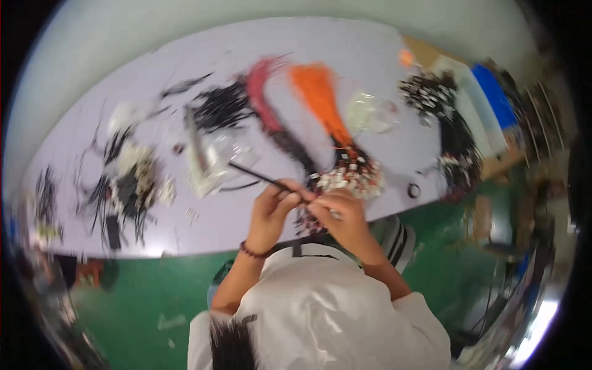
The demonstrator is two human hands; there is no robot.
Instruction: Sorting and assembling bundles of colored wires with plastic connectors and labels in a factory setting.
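Observation:
My left hand [271, 209] is closed round a thin black tube [256, 174], whose long free end sticks out up and to the left. The fingertips of my right hand [346, 221] pinch together at the tube's near end, touching my left fingers. Something small and white shows at the right fingers, too blurred to name. Just beyond my hands lies a bundle of orange wires [317, 95] with white connectors [351, 179] at its near end. Beside it runs a red and black wire bundle [262, 92], its near end partly hidden behind my hands.
Black tubes [222, 106] and clear plastic bags [228, 154] lie left of the wires. Farther left is a pile of black and white pieces [129, 191]. At the right are a black roll [413, 190], black wires with connectors [456, 142] and a tray with a blue piece [495, 95].

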